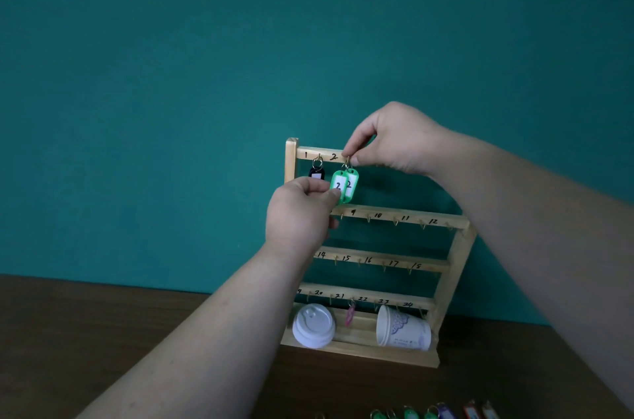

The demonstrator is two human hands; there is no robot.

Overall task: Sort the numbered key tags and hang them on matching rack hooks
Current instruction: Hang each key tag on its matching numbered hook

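Right hand: the right hand (394,140) pinches the ring (347,163) narrowly between thumb and forefinger, up against the top rail of the rack (291,158).
Left hand: the left hand (298,212) pinches the lower edge of the green tags (343,186) with thumb and fingertips, steadying them.
Where the tags are: two green tags, both marked 2, hang just below the right fingertips and just up and to the right of the left hand.
Long axis: near upright, ring end on top, tilted slightly.
Key relation: the hook under the written 2 sits at the right fingertips, which mostly hide it; I cannot tell whether the ring is seated.
Nearer hand: the right hand is at the hook, so seating the ring likely falls to it.
Neighbour: a black tag (316,173) hangs just above the left hand, apart from the green pair.
Waiting: loose tags (410,414) lie well below both hands.
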